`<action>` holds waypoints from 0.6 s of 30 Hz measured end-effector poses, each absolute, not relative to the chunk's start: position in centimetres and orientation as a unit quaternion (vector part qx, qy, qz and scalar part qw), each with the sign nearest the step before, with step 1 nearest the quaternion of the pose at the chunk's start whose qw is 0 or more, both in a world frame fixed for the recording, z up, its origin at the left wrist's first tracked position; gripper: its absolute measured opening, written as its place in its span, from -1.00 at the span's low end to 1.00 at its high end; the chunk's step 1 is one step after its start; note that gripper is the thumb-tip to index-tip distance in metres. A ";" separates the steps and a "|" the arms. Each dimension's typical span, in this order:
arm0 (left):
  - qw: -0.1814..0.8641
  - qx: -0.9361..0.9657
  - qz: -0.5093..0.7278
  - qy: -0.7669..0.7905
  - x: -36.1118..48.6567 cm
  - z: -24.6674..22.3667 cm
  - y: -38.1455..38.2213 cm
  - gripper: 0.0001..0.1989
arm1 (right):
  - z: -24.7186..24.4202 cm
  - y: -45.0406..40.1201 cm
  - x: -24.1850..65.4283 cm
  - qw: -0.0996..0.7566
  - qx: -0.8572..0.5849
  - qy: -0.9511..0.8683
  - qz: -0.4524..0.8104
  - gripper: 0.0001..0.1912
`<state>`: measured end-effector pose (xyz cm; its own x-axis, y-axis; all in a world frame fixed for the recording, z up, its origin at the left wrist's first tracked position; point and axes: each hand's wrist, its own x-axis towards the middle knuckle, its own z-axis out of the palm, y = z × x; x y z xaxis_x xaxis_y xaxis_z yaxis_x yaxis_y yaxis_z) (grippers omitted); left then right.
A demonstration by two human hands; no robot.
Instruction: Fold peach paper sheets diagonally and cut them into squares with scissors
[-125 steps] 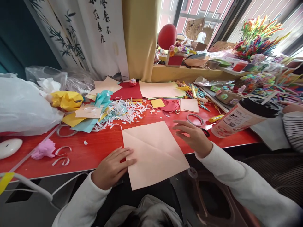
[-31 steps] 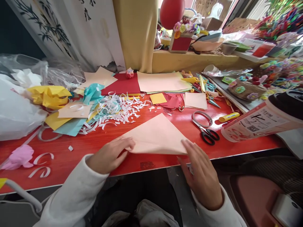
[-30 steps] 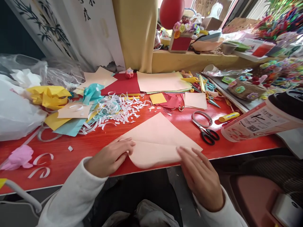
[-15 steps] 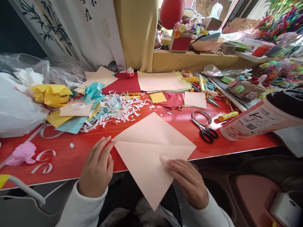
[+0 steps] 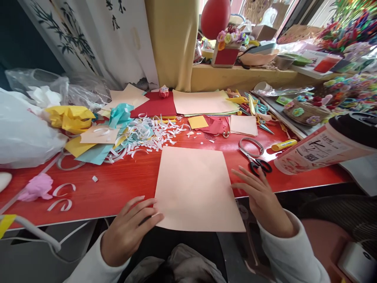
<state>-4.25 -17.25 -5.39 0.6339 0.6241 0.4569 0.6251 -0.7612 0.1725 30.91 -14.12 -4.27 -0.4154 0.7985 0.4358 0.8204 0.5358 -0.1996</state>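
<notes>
Sheet [image 5: 196, 188]: peach, four-sided, lying on the red table [image 5: 123, 192] with its near part over the front edge. Its upper face shows faint unevenness (creases cannot be confirmed).

Left hand [image 5: 128, 230]: open, fingers slightly apart, fingertips at the sheet's left edge. Thumb and fingers are not closed together; whether there is any light pinch, I cannot tell.

Right hand [image 5: 262, 200]: open, fingers spread wide, fingertips at or just beside the sheet's right edge; contact cannot be determined. One raised finger overlaps the black handles of the scissors [image 5: 261, 166] in view.

Surroundings: the ring [image 5: 252, 140] lies at the scissors' blades. The cup [image 5: 312, 147] leans to the right (dark lid fitted), beside the yellow tube [image 5: 284, 145]. White shreds [image 5: 153, 135] lie beyond the sheet, toward the left.
</notes>
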 end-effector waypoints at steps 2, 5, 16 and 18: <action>0.011 -0.903 -0.257 -0.346 -3.6 -5.1 -17.4 -0.64 | -3.0 -15.4 29.2 0.238 -0.472 -0.846 -0.070 -0.65; 0.003 -0.914 -0.245 -0.325 -2.5 -4.5 -16.9 -0.62 | -2.1 -16.8 25.8 0.189 -0.394 -0.899 -0.038 -0.51; -0.152 -0.865 -0.275 -0.391 -3.4 -4.2 -14.0 -0.65 | -5.3 -15.0 23.0 0.357 -0.413 -0.828 0.127 -0.82; -0.166 -0.864 -0.275 -0.389 -3.8 -4.5 -13.7 -0.81 | -5.1 -15.1 22.7 0.374 -0.426 -0.812 0.140 -0.85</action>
